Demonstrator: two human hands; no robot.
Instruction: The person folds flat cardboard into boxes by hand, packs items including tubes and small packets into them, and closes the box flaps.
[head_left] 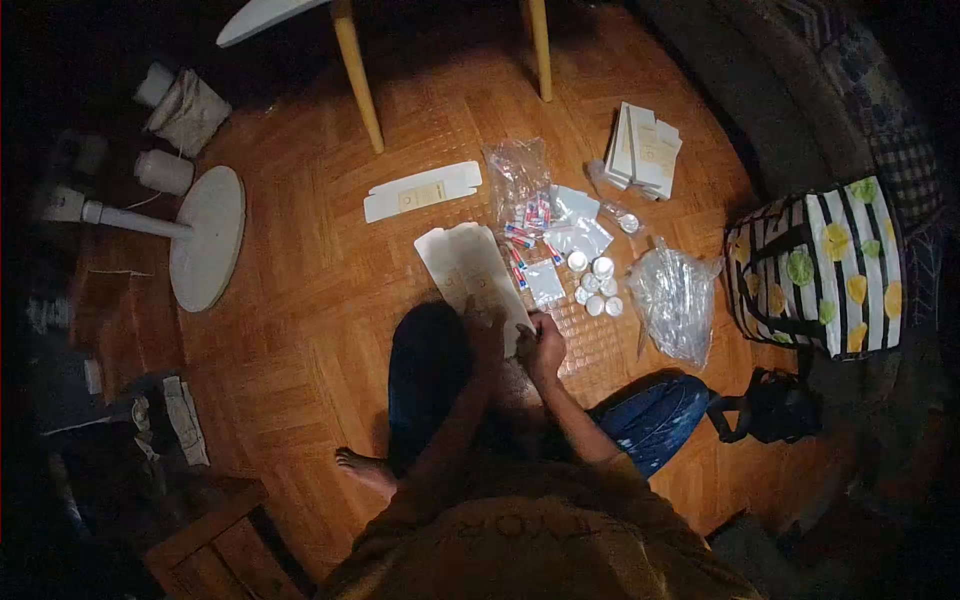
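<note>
My left hand (486, 335) is at the lower part of a white flattened cardboard box (462, 262) with a tan printed panel, holding it over my lap. My right hand (543, 350) is closed on the box's lower right corner. Just beyond the box lie several small tubes (520, 238) in red, white and blue, partly under a clear plastic bag (516, 165). Beside them are a white square packet (545, 282) and several round white containers (597, 285). Another flattened box (423, 192) rests on the floor farther ahead.
A stack of flattened boxes (642, 155) lies at the upper right. A crumpled clear bag (675, 305) and a striped lemon-print bag (830, 270) are to my right. Table legs (358, 80) stand ahead; a white round base (207, 240) is at left.
</note>
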